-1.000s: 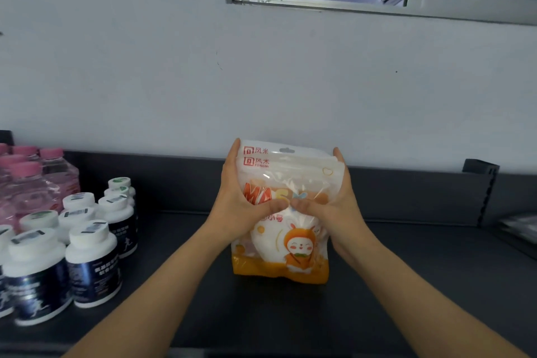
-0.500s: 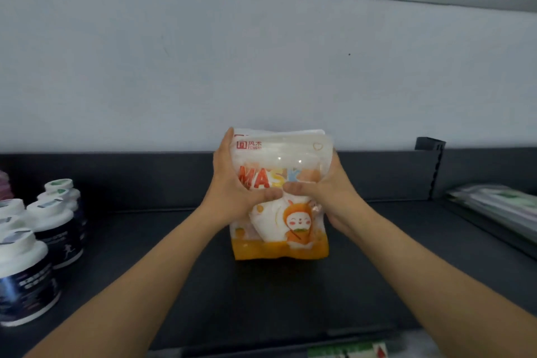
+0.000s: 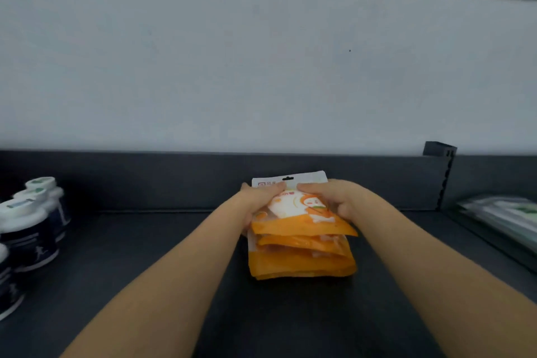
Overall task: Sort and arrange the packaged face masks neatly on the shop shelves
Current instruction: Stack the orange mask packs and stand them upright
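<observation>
Several orange mask packets (image 3: 302, 261) are held stacked on the dark shelf (image 3: 145, 241), clamped between the fingers (image 3: 313, 187) of the left hand (image 3: 255, 203) and right hand (image 3: 340, 197).

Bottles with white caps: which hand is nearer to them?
Left. The left hand grips the left edge of the mask packs, on the side toward the bottles; the right hand grips the packs' right edge, farther away.

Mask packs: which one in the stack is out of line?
The top mask pack, cartoon face showing: its orange bottom edge juts right, past the lower packs. Left hand and right hand hold it.
</observation>
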A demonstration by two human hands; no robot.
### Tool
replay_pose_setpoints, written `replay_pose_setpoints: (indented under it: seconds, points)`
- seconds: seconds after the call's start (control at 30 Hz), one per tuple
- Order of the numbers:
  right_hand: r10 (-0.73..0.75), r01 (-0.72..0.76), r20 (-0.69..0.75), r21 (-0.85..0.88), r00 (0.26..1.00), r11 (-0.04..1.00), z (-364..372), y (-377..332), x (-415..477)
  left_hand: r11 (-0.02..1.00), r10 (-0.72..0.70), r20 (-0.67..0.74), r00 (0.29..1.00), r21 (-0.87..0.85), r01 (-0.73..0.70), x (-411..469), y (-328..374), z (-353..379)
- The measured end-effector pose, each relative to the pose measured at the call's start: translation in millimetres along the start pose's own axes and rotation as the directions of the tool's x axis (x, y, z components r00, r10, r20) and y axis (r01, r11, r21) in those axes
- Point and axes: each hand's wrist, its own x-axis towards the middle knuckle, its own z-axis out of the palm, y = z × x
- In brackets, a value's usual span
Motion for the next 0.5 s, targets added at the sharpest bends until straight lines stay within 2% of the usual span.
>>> replay_pose_setpoints:
  seconds: [0.13,0.23,0.33,0.43,0.5]
  points:
    - [0.03,-0.029,0.015,-0.056,0.999,0.998,-4,-5,11,0.993,0.075,-0.023,0.997,-0.085,-0.077,8,0,-2]
    - [0.04,-0.036,0.052,-0.081,0.998,0.996,-12,-5,12,0.976,0.065,0.013,0.998,-0.209,-0.061,4,-1,-10]
    - [-0.022,0.032,0.123,-0.085,0.992,0.996,-15,-12,5,0.989,0.066,0.084,0.994,-0.134,-0.055,-11,6,-14]
    - [-0.154,0.168,0.257,-0.033,0.954,0.985,-20,-34,-6,0.983,0.16,0.04,0.986,-0.095,-0.156,-27,33,-14]
    - [-0.179,0.194,0.283,-0.026,0.942,0.981,-27,-49,-16,0.97,0.22,-0.019,0.975,-0.106,-0.221,-37,52,-15]
